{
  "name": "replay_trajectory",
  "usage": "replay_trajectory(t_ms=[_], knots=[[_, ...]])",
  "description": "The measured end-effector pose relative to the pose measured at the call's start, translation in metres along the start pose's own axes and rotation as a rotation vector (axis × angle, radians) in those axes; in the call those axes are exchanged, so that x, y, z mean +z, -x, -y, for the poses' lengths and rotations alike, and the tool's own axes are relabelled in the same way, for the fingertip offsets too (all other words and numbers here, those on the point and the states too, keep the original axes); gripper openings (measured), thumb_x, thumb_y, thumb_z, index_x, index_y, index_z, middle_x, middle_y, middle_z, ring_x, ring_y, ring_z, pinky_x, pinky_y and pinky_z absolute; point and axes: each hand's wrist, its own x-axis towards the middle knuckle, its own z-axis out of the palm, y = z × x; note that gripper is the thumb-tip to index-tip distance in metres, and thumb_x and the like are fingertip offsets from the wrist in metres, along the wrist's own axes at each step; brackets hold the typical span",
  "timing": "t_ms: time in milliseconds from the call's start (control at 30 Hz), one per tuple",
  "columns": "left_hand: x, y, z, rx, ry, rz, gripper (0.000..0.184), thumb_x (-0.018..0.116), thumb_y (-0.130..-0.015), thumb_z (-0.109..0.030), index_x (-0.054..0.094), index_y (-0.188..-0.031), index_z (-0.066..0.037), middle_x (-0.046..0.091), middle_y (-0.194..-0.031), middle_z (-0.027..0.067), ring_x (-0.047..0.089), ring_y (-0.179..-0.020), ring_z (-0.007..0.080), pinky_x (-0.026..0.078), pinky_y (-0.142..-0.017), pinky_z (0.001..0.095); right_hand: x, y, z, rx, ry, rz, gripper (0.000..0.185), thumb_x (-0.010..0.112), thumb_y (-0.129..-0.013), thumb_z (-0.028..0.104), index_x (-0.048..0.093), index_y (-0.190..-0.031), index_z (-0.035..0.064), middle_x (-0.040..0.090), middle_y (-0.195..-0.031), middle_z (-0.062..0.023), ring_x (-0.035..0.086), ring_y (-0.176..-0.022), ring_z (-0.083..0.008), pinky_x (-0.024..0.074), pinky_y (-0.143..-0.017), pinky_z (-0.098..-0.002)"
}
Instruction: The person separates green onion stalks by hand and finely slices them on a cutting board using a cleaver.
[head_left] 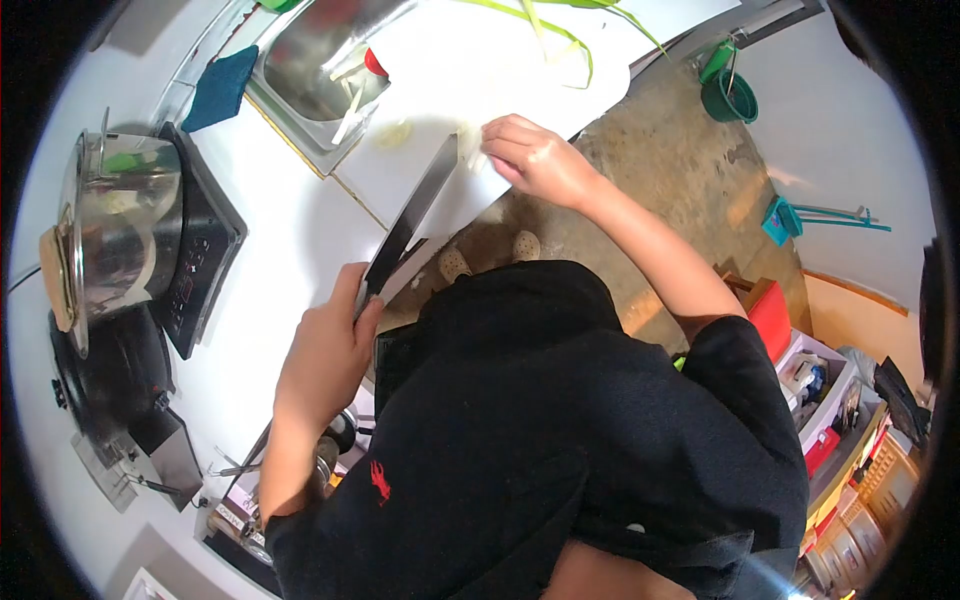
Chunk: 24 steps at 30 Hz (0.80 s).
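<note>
Two hands, one knife. Left hand (pixel 325 350) wrapped round the handle of the knife (pixel 411 211): long, flat metal blade. Right hand (pixel 540 163) pinching pale, thin vegetable pieces (pixel 472 150) at blade tip, over smooth white desk (pixel 285 235). One shiny steel sink (pixel 300 110), rounded corners. One round metal pot (pixel 125 245).

From my end I read this as a kitchen: I see a steel sink (pixel 295 65) set into a white surface (pixel 280 235). Left of the sink, a big metal pot (pixel 135 235) stands at a black cooktop (pixel 212 245); to the sink's right lie long green stalks (pixel 591 68), and on its near side I see a long knife (pixel 415 203).
</note>
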Motion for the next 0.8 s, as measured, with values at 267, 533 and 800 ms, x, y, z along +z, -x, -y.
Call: replay_trajectory(t_ms=[267,533,800], knots=[[0.037,-0.052,-0.005,0.099,0.117,-0.078,0.03,0.055,-0.103,-0.022,0.048,-0.128,-0.007,0.066,-0.081,0.03,0.064,-0.084,0.0525,0.048,-0.071,0.0551,-0.006,0.001,0.0,-0.022,0.022,0.036,0.017,0.07,-0.077,0.0,0.068,-0.093,0.0009,0.066,-0.098,-0.0098,0.063,-0.101,-0.0283,0.0553,-0.088,-0.0378],[0.025,-0.047,0.021,0.03,0.135,-0.237,0.031,0.055,-0.103,-0.021,0.049,-0.129,-0.006,0.066,-0.084,0.0308,0.064,-0.086,0.0523,0.048,-0.071,0.0557,0.02,-0.019,0.004,-0.087,-0.008,0.007,0.021,0.07,-0.078,-0.003,0.072,-0.099,0.0002,0.068,-0.101,-0.0098,0.065,-0.103,-0.0275,0.0565,-0.088,-0.0372],[0.019,-0.037,0.012,0.028,0.08,-0.212,0.029,0.055,-0.103,-0.02,0.05,-0.128,-0.006,0.066,-0.085,0.031,0.064,-0.085,0.0517,0.047,-0.072,0.0556,0.03,-0.03,0.012,-0.028,-0.033,0.015,0.023,0.069,-0.077,-0.003,0.072,-0.1,0.0002,0.068,-0.102,-0.0106,0.066,-0.102,-0.0284,0.0566,-0.088,-0.0377]])
